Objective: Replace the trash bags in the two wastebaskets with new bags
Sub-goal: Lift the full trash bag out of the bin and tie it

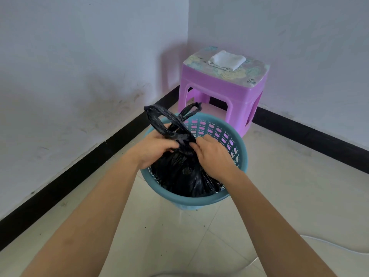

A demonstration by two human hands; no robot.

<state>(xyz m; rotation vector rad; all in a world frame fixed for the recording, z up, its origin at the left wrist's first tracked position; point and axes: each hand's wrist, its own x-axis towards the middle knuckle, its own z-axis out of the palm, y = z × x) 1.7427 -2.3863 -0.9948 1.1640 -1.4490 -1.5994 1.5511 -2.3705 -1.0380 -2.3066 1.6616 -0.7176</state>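
Note:
A blue plastic wastebasket (pixel 237 148) with a perforated wall stands on the tiled floor. Inside it sits a full black trash bag (pixel 179 172), its neck gathered and its two handle loops (pixel 159 120) sticking up above the rim. My left hand (pixel 153 148) grips the bag's neck from the left. From the right, my right hand (pixel 211 154) pinches the same twisted neck, and the two hands meet at the knot area.
A purple plastic stool (pixel 225 86) stands in the room corner just behind the basket, with a folded white cloth (pixel 226 59) on its top. White walls with a black baseboard (pixel 79 168) run left and right. A thin white cable (pixel 329 243) lies on the floor at right.

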